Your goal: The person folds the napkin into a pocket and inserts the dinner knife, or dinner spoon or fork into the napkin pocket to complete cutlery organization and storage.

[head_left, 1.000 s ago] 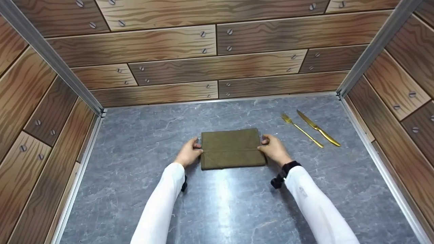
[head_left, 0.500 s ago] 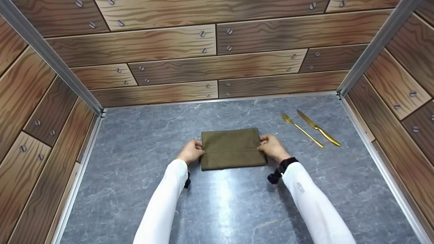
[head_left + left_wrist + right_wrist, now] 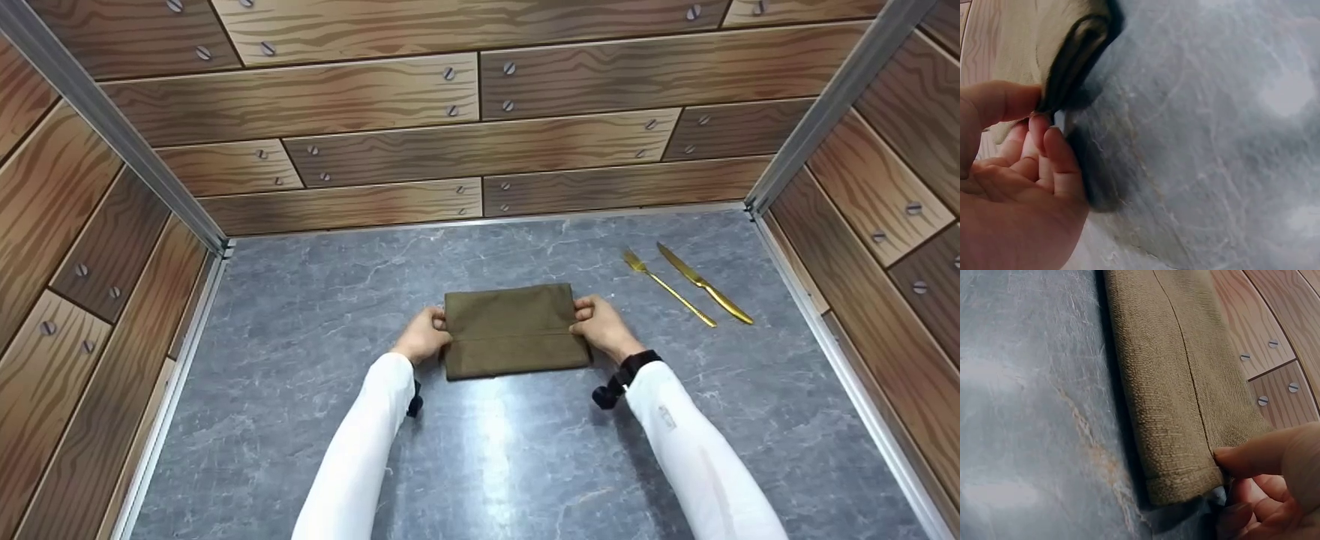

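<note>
Cloth [image 3: 517, 315] left of 1 fork [image 3: 675, 294] and 1 knife [image 3: 702, 283]

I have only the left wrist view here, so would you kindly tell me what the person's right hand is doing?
Observer: The right hand pinches the right-hand edge of the folded cloth.
Operator: Thank you. Is anything else lying out beyond that hand?
Observer: Yes, a gold-coloured fork and a gold-coloured knife lie side by side, farther off to the right.
Operator: I see, and is either of them touching the cloth?
Observer: No, both lie apart from it.
</note>
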The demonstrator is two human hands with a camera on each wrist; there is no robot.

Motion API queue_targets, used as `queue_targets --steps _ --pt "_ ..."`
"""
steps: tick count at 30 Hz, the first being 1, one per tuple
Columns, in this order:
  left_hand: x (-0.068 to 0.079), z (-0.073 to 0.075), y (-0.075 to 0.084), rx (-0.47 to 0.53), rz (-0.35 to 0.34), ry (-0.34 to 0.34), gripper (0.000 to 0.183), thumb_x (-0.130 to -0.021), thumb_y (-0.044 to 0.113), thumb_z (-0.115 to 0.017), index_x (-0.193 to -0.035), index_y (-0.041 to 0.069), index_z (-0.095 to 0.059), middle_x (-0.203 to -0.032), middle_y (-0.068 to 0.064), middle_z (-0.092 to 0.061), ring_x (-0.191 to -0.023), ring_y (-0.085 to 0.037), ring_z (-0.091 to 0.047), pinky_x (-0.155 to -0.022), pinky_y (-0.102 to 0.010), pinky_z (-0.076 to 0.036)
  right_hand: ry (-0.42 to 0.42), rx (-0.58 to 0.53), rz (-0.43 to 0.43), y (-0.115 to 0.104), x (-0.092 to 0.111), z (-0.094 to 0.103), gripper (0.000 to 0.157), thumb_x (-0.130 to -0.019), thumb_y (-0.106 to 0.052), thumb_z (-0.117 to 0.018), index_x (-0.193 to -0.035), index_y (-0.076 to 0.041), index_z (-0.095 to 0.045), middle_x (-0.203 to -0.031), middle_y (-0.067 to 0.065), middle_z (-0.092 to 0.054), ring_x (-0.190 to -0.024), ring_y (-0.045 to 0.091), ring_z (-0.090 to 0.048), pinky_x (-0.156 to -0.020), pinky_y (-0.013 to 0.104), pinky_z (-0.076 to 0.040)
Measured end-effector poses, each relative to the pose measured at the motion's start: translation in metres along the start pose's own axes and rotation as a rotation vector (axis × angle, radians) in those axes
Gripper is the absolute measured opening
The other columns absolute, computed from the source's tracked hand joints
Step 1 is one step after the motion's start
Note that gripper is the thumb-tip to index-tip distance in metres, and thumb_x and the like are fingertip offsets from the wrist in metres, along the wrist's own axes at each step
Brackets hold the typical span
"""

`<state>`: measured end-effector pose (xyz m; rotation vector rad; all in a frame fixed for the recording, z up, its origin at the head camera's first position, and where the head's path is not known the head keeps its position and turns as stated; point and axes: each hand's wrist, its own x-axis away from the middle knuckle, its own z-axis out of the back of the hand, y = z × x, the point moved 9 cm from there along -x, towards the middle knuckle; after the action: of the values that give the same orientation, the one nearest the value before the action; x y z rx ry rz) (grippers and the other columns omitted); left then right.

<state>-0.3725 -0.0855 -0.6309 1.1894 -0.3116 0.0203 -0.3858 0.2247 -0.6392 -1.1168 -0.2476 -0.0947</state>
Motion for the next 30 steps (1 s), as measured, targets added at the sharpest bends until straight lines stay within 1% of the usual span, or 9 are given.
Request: queue_targets --steps 3,5,8,11,17,20,23,27,30 --pt "0.0 -0.004 0.001 -0.011 0.024 -0.054 0.031 -0.073 -0.017 -0.053 -0.103 -0.013 -0.06 -0.077 -0.008 -0.06 -0.063 -0.012 -0.05 -0.055 -0.021 -0.043 -0.018 -0.014 -0.005 0.001 0.0 -0.001 0.054 -0.08 0.013 -0.064 -0.131 0.014 -0.045 -0.108 0.019 -0.055 -0.094 0.025 -0.051 -0.073 0.024 -0.046" --pt "0.001 -0.004 0.003 -0.085 0.029 -0.073 0.021 -0.074 -0.014 -0.054 -0.092 -0.009 -0.063 -0.066 0.0 -0.052 -0.056 -0.01 -0.044 -0.05 -0.02 -0.037 -0.027 -0.016 -0.006 0.001 0.0 -0.002 0.055 -0.08 0.014 -0.064 -0.132 0.015 -0.045 -0.108 0.019 -0.054 -0.095 0.025 -0.05 -0.074 0.024 -0.046" --pt "0.001 -0.002 0.001 -0.191 0.042 -0.063 0.01 -0.074 -0.009 -0.055 -0.078 0.0 -0.06 -0.061 0.005 -0.043 -0.054 -0.01 -0.039 -0.048 -0.021 -0.032 -0.037 0.009 0.011 0.0 0.0 -0.003 0.054 -0.08 0.013 -0.064 -0.131 0.016 -0.046 -0.11 0.021 -0.055 -0.099 0.027 -0.051 -0.077 0.026 -0.046" --pt "0.001 -0.001 0.0 -0.205 0.016 -0.034 0.012 -0.074 -0.008 -0.056 -0.081 0.001 -0.059 -0.067 0.002 -0.047 -0.059 -0.012 -0.043 -0.051 -0.022 -0.034 -0.033 0.039 0.025 0.0 0.001 -0.002 0.052 -0.08 0.011 -0.065 -0.129 0.015 -0.049 -0.112 0.023 -0.056 -0.102 0.03 -0.052 -0.08 0.029 -0.046" --pt "0.002 -0.005 0.001 -0.002 -0.045 -0.039 0.04 -0.074 -0.018 -0.052 -0.113 -0.008 -0.057 -0.1 -0.017 -0.064 -0.08 -0.022 -0.056 -0.062 -0.025 -0.046 -0.013 0.023 0.064 0.0 0.001 0.001 0.04 -0.078 0.012 -0.066 -0.117 0.012 -0.056 -0.104 0.019 -0.058 -0.098 0.028 -0.053 -0.076 0.027 -0.045" --pt "0.002 -0.007 0.002 0.032 -0.074 -0.05 0.049 -0.075 -0.021 -0.05 -0.122 -0.008 -0.055 -0.109 -0.022 -0.064 -0.091 -0.027 -0.059 -0.068 -0.028 -0.049 0.001 0.002 0.083 0.0 0.001 0.002 0.034 -0.076 0.014 -0.065 -0.108 0.011 -0.057 -0.099 0.016 -0.059 -0.09 0.024 -0.054 -0.073 0.024 -0.045" --pt "0.003 -0.006 0.005 -0.024 -0.121 -0.035 0.046 -0.075 -0.02 -0.051 -0.119 -0.008 -0.057 -0.108 -0.02 -0.065 -0.095 -0.029 -0.059 -0.074 -0.03 -0.049 0.016 -0.005 0.092 0.001 0.003 0.004 0.03 -0.077 0.014 -0.066 -0.105 0.01 -0.057 -0.097 0.015 -0.061 -0.082 0.019 -0.054 -0.069 0.023 -0.046" --pt "0.005 -0.002 0.009 -0.161 -0.192 0.023 0.03 -0.076 -0.015 -0.055 -0.102 -0.001 -0.062 -0.1 -0.012 -0.065 -0.091 -0.025 -0.056 -0.079 -0.033 -0.046 0.034 -0.013 0.104 0.002 0.008 0.006 0.024 -0.079 0.014 -0.067 -0.1 0.007 -0.055 -0.087 0.012 -0.06 -0.071 0.015 -0.053 -0.061 0.022 -0.046" --pt "0.007 0.0 0.011 -0.207 -0.245 0.055 0.019 -0.079 -0.012 -0.059 -0.093 0.002 -0.061 -0.094 -0.009 -0.063 -0.088 -0.023 -0.054 -0.079 -0.036 -0.046 0.05 -0.011 0.137 0.001 0.011 0.007 0.022 -0.08 0.014 -0.066 -0.095 0.003 -0.055 -0.08 0.008 -0.055 -0.068 0.015 -0.05 -0.058 0.022 -0.043"
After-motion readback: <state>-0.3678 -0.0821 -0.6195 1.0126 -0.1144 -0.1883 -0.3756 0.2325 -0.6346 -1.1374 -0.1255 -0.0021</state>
